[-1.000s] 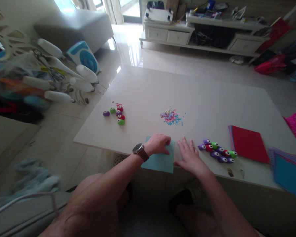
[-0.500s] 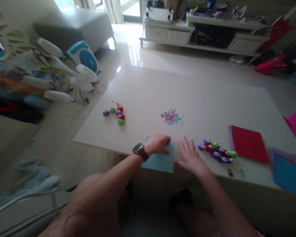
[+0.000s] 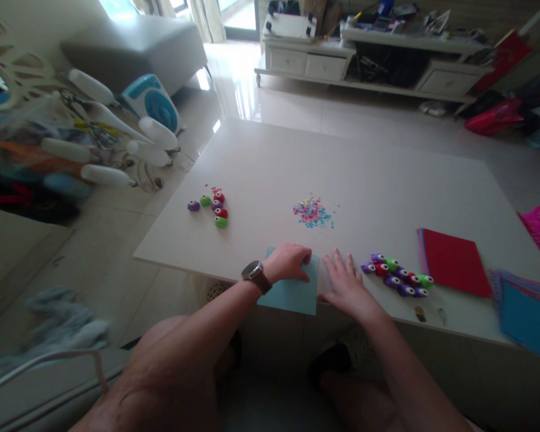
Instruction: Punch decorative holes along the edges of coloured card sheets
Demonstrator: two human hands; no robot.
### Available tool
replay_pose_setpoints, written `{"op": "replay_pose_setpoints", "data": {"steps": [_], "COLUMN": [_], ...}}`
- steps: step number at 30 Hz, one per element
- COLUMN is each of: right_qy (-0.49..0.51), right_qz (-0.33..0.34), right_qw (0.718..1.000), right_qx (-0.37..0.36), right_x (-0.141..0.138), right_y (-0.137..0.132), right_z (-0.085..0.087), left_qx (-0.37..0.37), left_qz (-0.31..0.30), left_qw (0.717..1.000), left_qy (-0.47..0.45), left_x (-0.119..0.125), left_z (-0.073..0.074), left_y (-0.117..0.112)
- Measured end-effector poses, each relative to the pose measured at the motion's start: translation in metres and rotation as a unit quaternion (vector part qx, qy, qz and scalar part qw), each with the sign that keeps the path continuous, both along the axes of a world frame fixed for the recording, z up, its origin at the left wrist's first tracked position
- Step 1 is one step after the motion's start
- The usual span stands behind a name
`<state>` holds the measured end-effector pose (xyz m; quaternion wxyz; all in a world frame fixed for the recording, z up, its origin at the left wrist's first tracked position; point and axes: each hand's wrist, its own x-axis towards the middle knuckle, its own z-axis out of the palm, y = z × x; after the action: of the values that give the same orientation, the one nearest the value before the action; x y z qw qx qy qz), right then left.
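A light blue sheet of paper (image 3: 288, 297) lies at the near table edge and juts out past it. Across its upper part rests my left hand (image 3: 290, 262), a watch on the wrist. Its fingers are curled and the thumb bends toward them; what they hold, if anything, is hidden. Small marks show along the sheet's top edge. My right hand (image 3: 344, 281) lies flat with fingers spread, just right of the sheet. Beyond both hands is a pile of tiny coloured paper dots (image 3: 312, 213). Several small purple, green and red pieces with eyes (image 3: 400, 276) sit right of my right hand.
More eyed pieces (image 3: 220, 213) and some red dots stand at the left of the white table (image 3: 369, 168). At the right are a stack of red-topped paper (image 3: 459, 264) and blue sheets (image 3: 528, 315). Two small objects (image 3: 420, 314) lie near the front edge.
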<state>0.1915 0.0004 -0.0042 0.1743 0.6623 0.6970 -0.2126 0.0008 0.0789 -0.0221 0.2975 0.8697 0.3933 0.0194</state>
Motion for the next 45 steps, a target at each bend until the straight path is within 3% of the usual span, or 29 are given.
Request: {"op": "replay_pose_setpoints", "data": {"steps": [45], "right_qy": [0.004], "right_qz": [-0.005], "right_qw": [1.0], "right_qx": [-0.005], "right_x": [-0.0002], "right_y": [0.0008], "right_z": [-0.0005], "left_qx": [-0.007], "left_qz": [0.0], "left_qw": [1.0], "left_qy": [0.008], "left_x": [0.0003], "left_z": [0.0027], "left_y": [0.0001]}}
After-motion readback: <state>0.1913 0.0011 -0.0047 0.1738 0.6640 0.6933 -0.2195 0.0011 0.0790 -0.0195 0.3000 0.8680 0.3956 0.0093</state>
